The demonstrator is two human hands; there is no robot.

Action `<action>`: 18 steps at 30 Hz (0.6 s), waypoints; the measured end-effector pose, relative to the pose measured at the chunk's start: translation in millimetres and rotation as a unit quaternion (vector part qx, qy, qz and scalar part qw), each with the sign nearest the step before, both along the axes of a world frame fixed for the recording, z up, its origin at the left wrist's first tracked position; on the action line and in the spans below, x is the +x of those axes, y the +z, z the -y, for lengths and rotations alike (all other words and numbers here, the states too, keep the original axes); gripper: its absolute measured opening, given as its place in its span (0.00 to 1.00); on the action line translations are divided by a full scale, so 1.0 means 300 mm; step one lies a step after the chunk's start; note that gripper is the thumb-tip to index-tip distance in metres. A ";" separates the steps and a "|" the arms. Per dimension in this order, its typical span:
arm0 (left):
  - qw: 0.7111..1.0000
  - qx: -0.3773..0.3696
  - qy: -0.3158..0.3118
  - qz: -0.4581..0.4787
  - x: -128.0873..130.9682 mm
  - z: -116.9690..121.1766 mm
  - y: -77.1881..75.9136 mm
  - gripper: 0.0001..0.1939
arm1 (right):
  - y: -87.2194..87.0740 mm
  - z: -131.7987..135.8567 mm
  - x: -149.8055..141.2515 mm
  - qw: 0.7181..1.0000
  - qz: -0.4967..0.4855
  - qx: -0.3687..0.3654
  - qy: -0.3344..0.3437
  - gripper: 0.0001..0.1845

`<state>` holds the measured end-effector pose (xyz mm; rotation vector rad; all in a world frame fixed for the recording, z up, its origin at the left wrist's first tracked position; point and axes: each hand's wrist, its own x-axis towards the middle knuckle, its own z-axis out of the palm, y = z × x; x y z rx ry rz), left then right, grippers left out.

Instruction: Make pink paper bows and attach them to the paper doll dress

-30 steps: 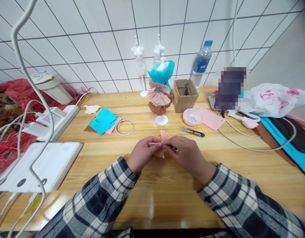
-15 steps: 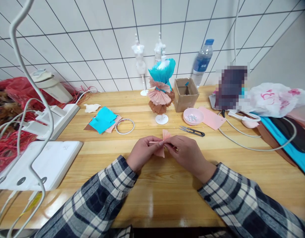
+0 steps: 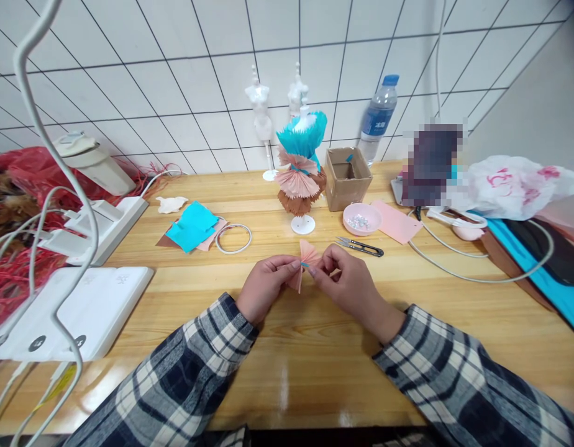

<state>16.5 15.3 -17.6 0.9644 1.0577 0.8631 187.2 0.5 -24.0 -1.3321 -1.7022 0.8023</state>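
Between my hands is a pleated pink paper bow with a small blue strip across its middle. My left hand pinches the bow from the left, thumb near the strip. On the other side, my right hand has thumb and forefinger closed at the strip's right end and the bow's edge. Behind them stands a small mannequin dressed in blue, pink and brown pleated paper, with a similar pink bow at its waist.
Thread snips lie right of the hands, near a pink bowl of beads and a cardboard box. Blue paper sheets and a white ring are at left. White cables hang at the far left.
My right fingers have shifted slightly rightward from the bow's centre, uncovering the blue strip. The bow's upper half shows more spread out, and my left hand keeps its pinch.
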 end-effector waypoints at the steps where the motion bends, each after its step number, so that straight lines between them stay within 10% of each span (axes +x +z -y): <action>1: 1.000 0.005 -0.006 -0.005 -0.001 -0.001 -0.002 0.14 | -0.003 -0.004 -0.002 0.999 -0.038 -0.032 -0.001 0.13; 7: 0.999 0.025 -0.025 -0.020 0.000 0.000 -0.001 0.16 | -0.016 -0.021 -0.022 0.939 -0.258 -0.225 0.024 0.30; 18: 0.999 0.012 -0.022 0.022 0.018 0.013 0.008 0.25 | -0.005 -0.019 -0.022 0.890 -0.360 -0.275 0.049 0.22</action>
